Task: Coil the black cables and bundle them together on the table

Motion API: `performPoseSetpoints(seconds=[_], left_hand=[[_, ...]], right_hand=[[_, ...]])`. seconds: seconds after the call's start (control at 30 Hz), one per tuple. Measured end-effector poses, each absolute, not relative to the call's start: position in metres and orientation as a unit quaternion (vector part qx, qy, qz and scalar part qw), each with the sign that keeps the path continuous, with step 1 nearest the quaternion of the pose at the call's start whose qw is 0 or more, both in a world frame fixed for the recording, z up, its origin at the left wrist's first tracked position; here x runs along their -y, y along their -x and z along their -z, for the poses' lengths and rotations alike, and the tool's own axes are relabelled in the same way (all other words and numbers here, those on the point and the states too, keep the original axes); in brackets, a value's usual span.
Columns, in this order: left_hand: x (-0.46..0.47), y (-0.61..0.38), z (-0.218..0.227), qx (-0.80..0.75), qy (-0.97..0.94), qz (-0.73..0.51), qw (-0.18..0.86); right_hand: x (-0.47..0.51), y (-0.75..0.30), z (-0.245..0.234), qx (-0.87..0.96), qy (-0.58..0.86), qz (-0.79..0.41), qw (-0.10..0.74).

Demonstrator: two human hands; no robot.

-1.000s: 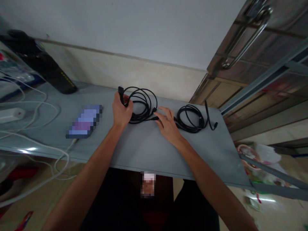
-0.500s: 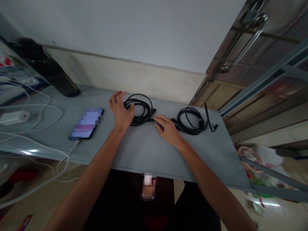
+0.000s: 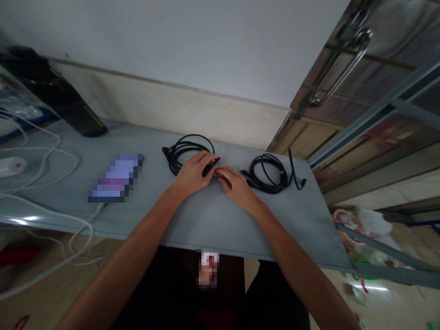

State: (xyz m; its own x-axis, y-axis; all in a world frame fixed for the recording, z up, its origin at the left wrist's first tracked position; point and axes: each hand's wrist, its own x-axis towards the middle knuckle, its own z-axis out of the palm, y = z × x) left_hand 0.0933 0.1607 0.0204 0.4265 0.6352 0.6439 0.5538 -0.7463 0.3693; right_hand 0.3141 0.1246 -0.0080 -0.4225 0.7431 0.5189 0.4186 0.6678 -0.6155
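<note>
A coiled black cable (image 3: 176,153) lies on the grey tabletop, with one connector (image 3: 165,150) sticking out at its left. My left hand (image 3: 195,172) is closed over the right side of this coil, with the fingers round its strands. Close beside it, my right hand (image 3: 237,187) pinches at the end of the same cable; its fingertips almost meet the left thumb. The piece between the fingertips is partly hidden. Right of my right hand rests a second coiled black cable (image 3: 271,187), with one end bent up and outward.
At the left lie a phone (image 3: 117,178) with a white cord plugged in, a white adapter (image 3: 12,166) and tangled white cords. A black bottle (image 3: 68,101) stands behind them near the wall. A metal frame rail (image 3: 371,120) borders the right side, with bags (image 3: 373,222) below.
My left hand has moved right across the coil, from its left side to its right side, and closed on it. My right hand has shifted slightly left to the cable end.
</note>
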Motion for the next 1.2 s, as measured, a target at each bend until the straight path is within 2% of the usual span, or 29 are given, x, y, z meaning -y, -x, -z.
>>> performPoseSetpoints(seconds=[0.27, 0.43, 0.53, 0.6, 0.7, 0.8, 1.0, 1.2], left_hand=[[-0.168, -0.09, -0.014, -0.393, -0.835, -0.37, 0.106], [-0.171, -0.088, -0.013, -0.399, -0.831, -0.376, 0.1], [-0.171, -0.09, -0.014, -0.39, -0.83, -0.388, 0.089], [-0.17, -0.092, -0.016, -0.38, -0.83, -0.401, 0.08], [-0.167, -0.093, -0.019, -0.368, -0.823, -0.427, 0.067], [-0.164, -0.092, -0.021, -0.361, -0.813, -0.453, 0.062], [-0.158, -0.091, -0.022, -0.356, -0.795, -0.483, 0.088], [-0.152, -0.095, -0.023, -0.341, -0.794, -0.486, 0.134]], right_hand=[[-0.109, -0.324, -0.023, 0.766, 0.399, -0.117, 0.49], [-0.081, -0.384, -0.056, 0.635, 0.494, 0.097, 0.586], [-0.066, -0.436, -0.057, 0.593, 0.559, 0.177, 0.552], [-0.061, -0.465, -0.047, 0.626, 0.61, 0.145, 0.464], [-0.06, -0.488, -0.032, 0.695, 0.633, 0.013, 0.342], [-0.061, -0.491, -0.032, 0.713, 0.619, -0.087, 0.316], [-0.067, -0.483, -0.091, 0.672, 0.624, -0.093, 0.389], [-0.069, -0.455, -0.186, 0.547, 0.509, -0.228, 0.624]])
